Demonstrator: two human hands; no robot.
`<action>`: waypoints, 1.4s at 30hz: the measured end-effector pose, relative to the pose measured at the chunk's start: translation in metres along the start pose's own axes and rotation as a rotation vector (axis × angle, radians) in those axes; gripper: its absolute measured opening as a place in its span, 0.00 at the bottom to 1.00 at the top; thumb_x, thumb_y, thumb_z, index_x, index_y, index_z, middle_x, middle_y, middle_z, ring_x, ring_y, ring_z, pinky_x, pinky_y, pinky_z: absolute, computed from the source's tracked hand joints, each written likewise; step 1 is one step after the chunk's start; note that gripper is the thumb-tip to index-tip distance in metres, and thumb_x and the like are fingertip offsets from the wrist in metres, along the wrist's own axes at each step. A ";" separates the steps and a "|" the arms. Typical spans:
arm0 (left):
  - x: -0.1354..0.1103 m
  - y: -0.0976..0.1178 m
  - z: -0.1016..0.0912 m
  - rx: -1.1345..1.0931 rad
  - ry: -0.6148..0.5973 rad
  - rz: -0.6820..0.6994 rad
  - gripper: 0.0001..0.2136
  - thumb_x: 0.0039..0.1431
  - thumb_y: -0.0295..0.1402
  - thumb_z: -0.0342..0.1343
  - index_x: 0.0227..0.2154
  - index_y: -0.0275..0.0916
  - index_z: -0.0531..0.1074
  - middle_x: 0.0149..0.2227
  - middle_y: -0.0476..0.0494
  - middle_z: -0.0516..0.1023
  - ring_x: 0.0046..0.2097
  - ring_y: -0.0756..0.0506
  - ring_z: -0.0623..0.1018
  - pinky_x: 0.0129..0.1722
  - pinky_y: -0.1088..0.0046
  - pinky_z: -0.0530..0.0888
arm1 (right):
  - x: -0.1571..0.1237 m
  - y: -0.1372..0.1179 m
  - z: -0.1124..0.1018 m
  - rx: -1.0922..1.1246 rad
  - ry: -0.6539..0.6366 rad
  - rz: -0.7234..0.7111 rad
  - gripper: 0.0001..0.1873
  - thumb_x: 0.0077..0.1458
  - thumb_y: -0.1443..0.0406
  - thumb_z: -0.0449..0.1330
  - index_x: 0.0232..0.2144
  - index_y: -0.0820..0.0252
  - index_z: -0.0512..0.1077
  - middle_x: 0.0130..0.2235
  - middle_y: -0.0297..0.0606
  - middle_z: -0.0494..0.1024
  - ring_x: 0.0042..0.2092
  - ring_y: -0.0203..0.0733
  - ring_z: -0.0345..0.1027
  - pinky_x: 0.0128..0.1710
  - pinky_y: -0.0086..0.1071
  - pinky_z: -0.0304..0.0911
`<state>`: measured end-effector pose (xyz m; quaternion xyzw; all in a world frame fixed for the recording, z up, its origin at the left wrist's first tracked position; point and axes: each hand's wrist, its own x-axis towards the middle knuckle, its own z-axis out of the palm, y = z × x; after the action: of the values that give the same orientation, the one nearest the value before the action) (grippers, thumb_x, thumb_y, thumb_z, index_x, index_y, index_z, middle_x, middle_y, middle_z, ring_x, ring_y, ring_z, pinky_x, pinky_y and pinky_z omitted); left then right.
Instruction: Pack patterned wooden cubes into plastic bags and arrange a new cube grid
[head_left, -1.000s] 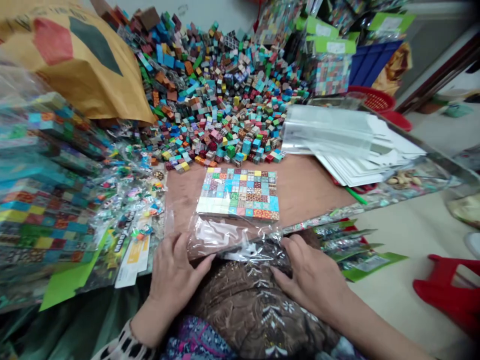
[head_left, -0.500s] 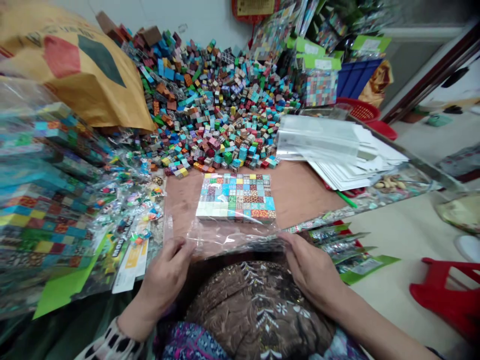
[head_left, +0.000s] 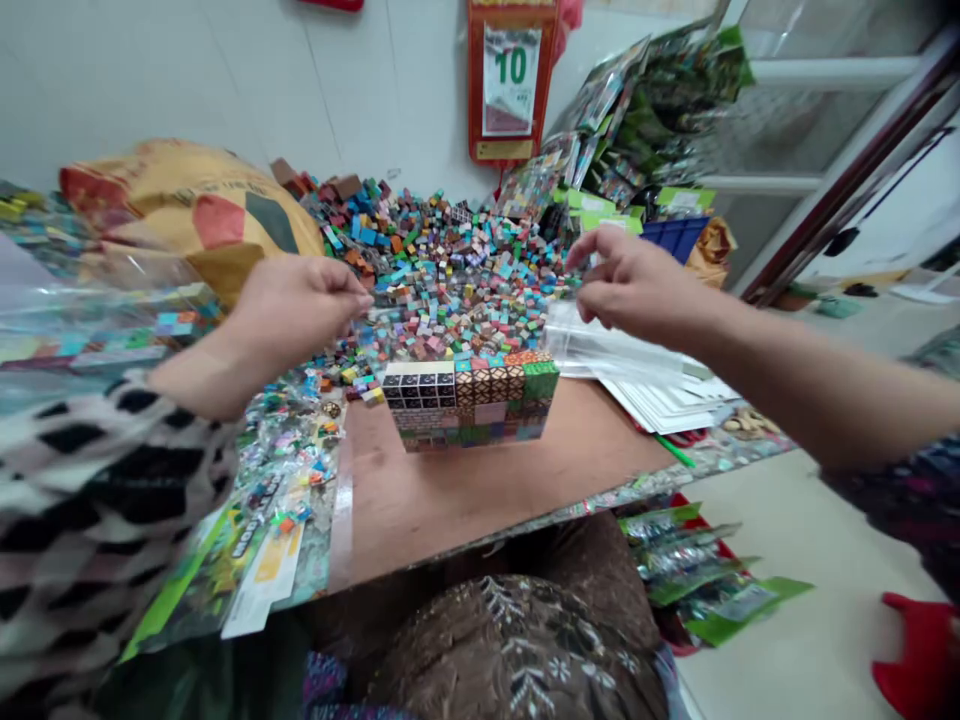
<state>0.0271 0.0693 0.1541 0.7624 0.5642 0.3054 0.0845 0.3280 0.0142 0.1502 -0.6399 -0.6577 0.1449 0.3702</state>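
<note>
On your brown surface (head_left: 480, 500), a heap of small coloured cubes (head_left: 442, 290) lies behind the rectangular cube block (head_left: 471, 405). Above the block's left end, your left hand (head_left: 296, 315) pinches, fingertips together; above its right end, your right hand (head_left: 637, 285) pinches too. You cannot tell whether either grips the clear plastic bag (head_left: 585, 338).

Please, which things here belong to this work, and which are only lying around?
In use:
left hand
right hand
clear plastic bag
block of small coloured cubes

Lying about:
heap of loose cubes
white cards
wall calendar
red stool
</note>
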 end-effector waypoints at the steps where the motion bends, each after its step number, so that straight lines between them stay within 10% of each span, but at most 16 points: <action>1: 0.006 0.011 -0.010 -0.058 -0.002 -0.053 0.12 0.61 0.30 0.54 0.31 0.23 0.78 0.18 0.58 0.63 0.24 0.57 0.70 0.42 0.65 0.68 | 0.009 -0.010 -0.008 0.004 0.008 0.025 0.18 0.53 0.80 0.53 0.46 0.67 0.68 0.27 0.27 0.74 0.24 0.24 0.61 0.26 0.25 0.50; 6: 0.005 0.031 -0.046 -0.226 -0.055 0.000 0.14 0.60 0.27 0.55 0.45 0.23 0.76 0.22 0.54 0.68 0.34 0.43 0.81 0.40 0.44 0.66 | 0.014 -0.035 -0.037 -0.025 0.019 -0.002 0.14 0.60 0.71 0.47 0.46 0.70 0.68 0.25 0.23 0.72 0.21 0.17 0.55 0.25 0.30 0.44; 12: 0.010 -0.022 0.007 -0.360 -0.383 -0.109 0.17 0.48 0.29 0.65 0.41 0.26 0.76 0.12 0.54 0.67 0.14 0.54 0.66 0.21 0.75 0.66 | -0.007 0.008 0.010 -0.011 -0.140 0.131 0.19 0.47 0.82 0.53 0.39 0.63 0.70 0.17 0.23 0.65 0.19 0.29 0.59 0.20 0.25 0.50; 19: 0.017 -0.043 0.028 -0.440 -0.417 -0.051 0.22 0.52 0.33 0.63 0.50 0.30 0.73 0.13 0.57 0.65 0.14 0.55 0.62 0.19 0.80 0.57 | -0.002 0.033 0.028 0.196 -0.223 0.076 0.14 0.49 0.74 0.56 0.39 0.57 0.66 0.19 0.27 0.67 0.19 0.35 0.57 0.19 0.29 0.52; 23: -0.005 -0.060 0.040 -0.598 -0.304 -0.017 0.33 0.47 0.52 0.66 0.52 0.35 0.72 0.24 0.50 0.73 0.24 0.51 0.70 0.23 0.76 0.66 | -0.012 0.059 0.031 0.364 -0.229 0.019 0.17 0.57 0.53 0.61 0.44 0.56 0.68 0.36 0.37 0.73 0.34 0.40 0.67 0.30 0.32 0.64; 26: -0.028 -0.079 0.073 -0.786 -0.360 -0.073 0.40 0.32 0.46 0.74 0.52 0.38 0.72 0.48 0.34 0.79 0.43 0.39 0.80 0.38 0.65 0.77 | -0.026 0.089 0.057 0.560 -0.200 0.047 0.34 0.48 0.49 0.67 0.53 0.54 0.63 0.48 0.43 0.71 0.45 0.44 0.68 0.41 0.38 0.67; 29: -0.049 -0.084 0.107 -0.894 -0.414 -0.133 0.30 0.35 0.38 0.73 0.46 0.41 0.75 0.47 0.36 0.81 0.46 0.38 0.80 0.42 0.63 0.77 | -0.040 0.103 0.093 0.670 -0.304 0.113 0.44 0.36 0.57 0.74 0.54 0.55 0.61 0.55 0.48 0.68 0.53 0.50 0.66 0.47 0.42 0.67; 34: -0.058 -0.073 0.133 -1.012 -0.209 -0.201 0.18 0.38 0.36 0.73 0.35 0.41 0.78 0.41 0.44 0.82 0.42 0.43 0.80 0.42 0.67 0.76 | -0.048 0.086 0.134 0.836 -0.095 0.204 0.27 0.38 0.56 0.71 0.40 0.55 0.67 0.44 0.37 0.74 0.44 0.45 0.68 0.42 0.38 0.64; 42: -0.055 -0.054 0.135 -1.074 0.000 -0.202 0.13 0.40 0.37 0.73 0.29 0.40 0.78 0.32 0.50 0.80 0.33 0.48 0.77 0.34 0.73 0.73 | -0.042 0.075 0.141 0.913 0.165 0.159 0.17 0.45 0.55 0.69 0.27 0.56 0.66 0.29 0.28 0.67 0.32 0.36 0.59 0.35 0.32 0.56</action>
<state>0.0498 0.0674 0.0001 0.5540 0.3991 0.5411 0.4909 0.2849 0.0245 -0.0087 -0.4693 -0.4439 0.3961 0.6526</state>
